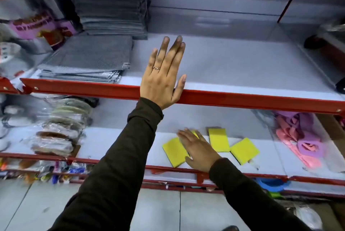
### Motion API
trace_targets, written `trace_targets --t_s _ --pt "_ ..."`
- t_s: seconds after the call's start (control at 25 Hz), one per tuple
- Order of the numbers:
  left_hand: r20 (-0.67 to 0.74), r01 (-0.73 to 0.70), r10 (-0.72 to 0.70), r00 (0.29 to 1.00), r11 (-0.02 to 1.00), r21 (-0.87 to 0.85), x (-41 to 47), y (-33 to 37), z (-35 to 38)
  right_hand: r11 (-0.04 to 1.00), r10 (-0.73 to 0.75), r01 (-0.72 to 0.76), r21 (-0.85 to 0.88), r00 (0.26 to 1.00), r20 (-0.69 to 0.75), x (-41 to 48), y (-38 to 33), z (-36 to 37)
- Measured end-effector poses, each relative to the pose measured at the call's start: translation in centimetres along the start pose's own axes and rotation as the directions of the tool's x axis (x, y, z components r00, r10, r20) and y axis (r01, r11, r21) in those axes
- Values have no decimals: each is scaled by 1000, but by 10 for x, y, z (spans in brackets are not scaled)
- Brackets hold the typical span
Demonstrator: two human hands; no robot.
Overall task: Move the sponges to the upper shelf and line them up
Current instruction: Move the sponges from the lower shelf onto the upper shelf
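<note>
Two long shelves with red front edges fill the wall, one above the other. The upper shelf (242, 66) has a wide bare grey top on its right side. On its left side sits a flat pile of grey cloths (87, 58), with a taller stack of grey cloths (112, 15) behind it. The lower shelf (270, 157) holds more small things. At its left end lie round pads in clear bags (57, 129). At its right end lies a bag of pink and purple things (298, 137).

A person stands in front, both arms in dark sleeves (119, 156). The left hand (162, 79) is up at the upper shelf. It is flat, with the fingers straight and close together, and nothing is in it. Its heel sits over the red edge, and the fingers reach over the bare shelf top. A thin ring (156, 68) is on one finger.

The right hand (197, 148) is down on the lower shelf. Its fingers are spread flat over the yellow sponges (218, 140), and it grips nothing. I can see four sponges, all on the lower shelf near the middle. One lies to the left of the hand, one is mostly hidden under the fingers, and two lie to the right. They are close together, each turned a different way.
</note>
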State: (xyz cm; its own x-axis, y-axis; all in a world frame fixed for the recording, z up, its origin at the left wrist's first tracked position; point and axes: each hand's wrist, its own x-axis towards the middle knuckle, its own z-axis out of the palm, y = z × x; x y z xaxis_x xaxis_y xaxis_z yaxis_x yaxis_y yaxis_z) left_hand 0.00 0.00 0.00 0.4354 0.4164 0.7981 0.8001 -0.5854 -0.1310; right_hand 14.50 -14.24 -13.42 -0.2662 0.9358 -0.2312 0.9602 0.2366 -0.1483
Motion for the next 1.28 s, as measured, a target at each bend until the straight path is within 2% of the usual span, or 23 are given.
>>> trace_targets --t_s 0.12,0.2,0.28,0.4,0.52,0.84,0.96,1.08,1.16,1.28 --pt "-31 36 -36 999 999 -1 2 0 5 978 -80 122 -168 968 238 36 -4 13" --pt "-33 27 -27 999 1000 1 4 1 8 964 -97 169 -207 942 321 55 -8 15" --pt "-15 21 -21 1000 1000 0 3 0 8 963 -67 150 -225 939 338 60 -8 22" --pt "-29 34 -34 999 999 1 3 -1 9 979 -12 71 -193 957 289 53 -11 14" --pt "-20 59 -59 998 998 0 6 2 6 997 5 9 -74 983 182 29 -22 -17" --pt "-26 79 -79 997 997 -6 7 2 5 988 96 -102 118 994 56 -63 -29 -180" --pt "-30 87 -87 996 996 -13 5 2 5 984 133 -120 132 987 -93 -77 -17 -235" --pt "-48 88 -89 995 996 -36 5 2 4 975 221 -218 45 929 -296 -52 3 -267" --pt "-45 86 -88 995 995 -45 6 1 4 963 264 -271 10 928 -264 -16 15 -273" --pt "-42 77 -79 996 996 -43 5 1 5 967 254 -254 9 966 -57 23 21 -263"
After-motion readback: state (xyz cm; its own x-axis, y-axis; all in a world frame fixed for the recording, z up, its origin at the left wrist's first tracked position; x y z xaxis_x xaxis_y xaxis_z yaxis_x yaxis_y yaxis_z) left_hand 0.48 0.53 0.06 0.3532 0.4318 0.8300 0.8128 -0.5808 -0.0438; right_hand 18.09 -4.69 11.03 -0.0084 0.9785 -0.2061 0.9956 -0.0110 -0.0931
